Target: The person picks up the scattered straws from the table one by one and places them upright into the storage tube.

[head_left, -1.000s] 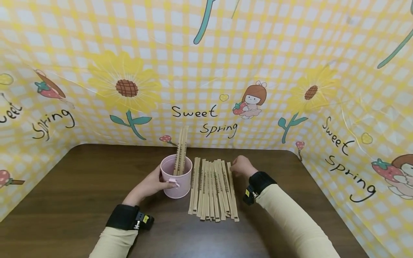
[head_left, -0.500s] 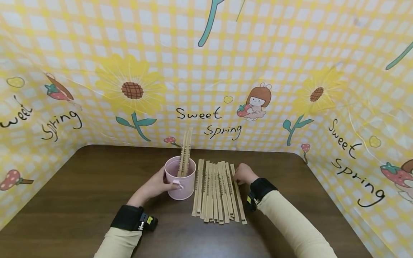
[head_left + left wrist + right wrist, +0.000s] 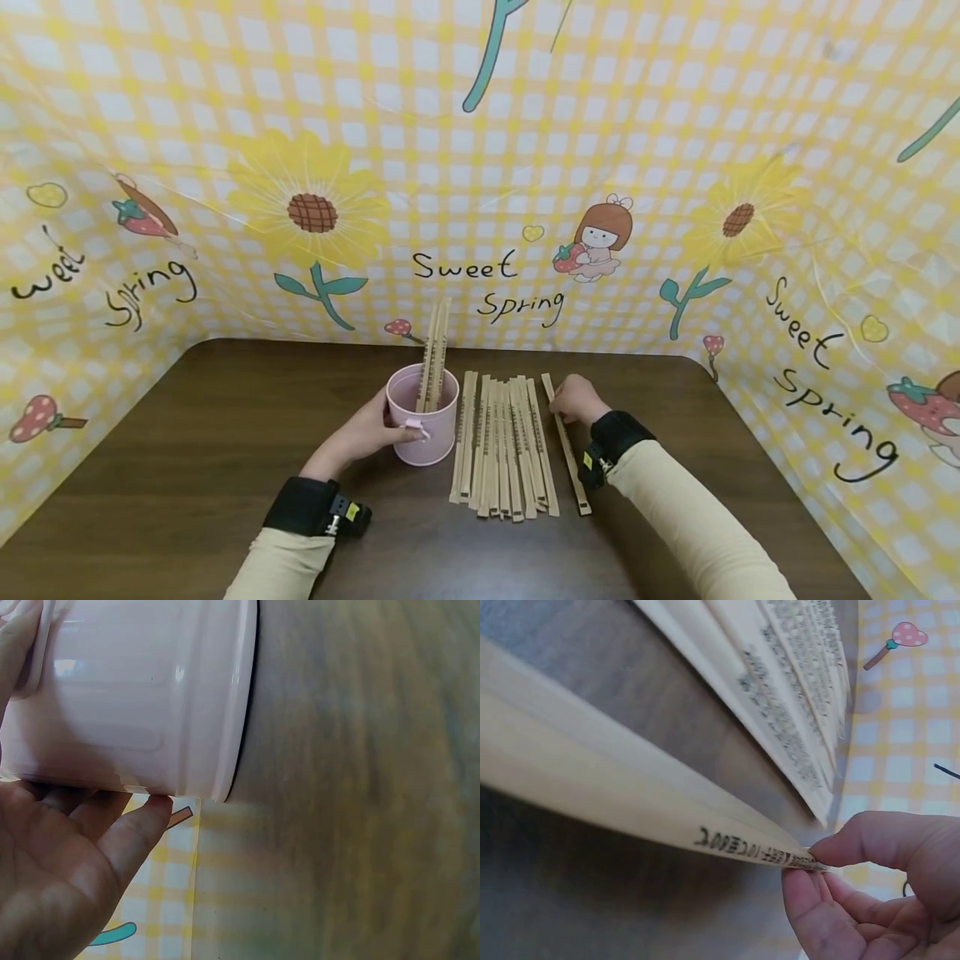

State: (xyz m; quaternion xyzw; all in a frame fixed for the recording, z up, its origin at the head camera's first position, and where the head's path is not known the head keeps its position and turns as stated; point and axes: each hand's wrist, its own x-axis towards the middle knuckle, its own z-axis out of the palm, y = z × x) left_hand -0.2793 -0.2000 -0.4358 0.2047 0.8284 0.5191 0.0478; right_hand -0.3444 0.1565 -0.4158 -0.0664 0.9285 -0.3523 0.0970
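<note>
My left hand (image 3: 366,433) grips a small pink bucket (image 3: 426,440) from its left side, thumb by the handle mount at the front. In the left wrist view the fingers lie along the wall of the bucket (image 3: 135,697). Two or so paper-wrapped straws (image 3: 435,354) lean upright inside it. Between thumb and fingers, my right hand (image 3: 581,400) pinches the far end of one paper-wrapped straw (image 3: 570,458), printed with dark characters. That straw (image 3: 630,795) stretches toward the camera in the right wrist view, apart from the others.
A row of several wrapped straws (image 3: 504,450) lies side by side on the brown wooden table (image 3: 420,542), just right of the bucket. A yellow checked cloth (image 3: 480,167) with flower prints rises behind the table and along both sides.
My right hand has taken hold of the rightmost straw and drawn it right, opening a gap from the row. The left hand stays on the bucket. The head view has shifted slightly.
</note>
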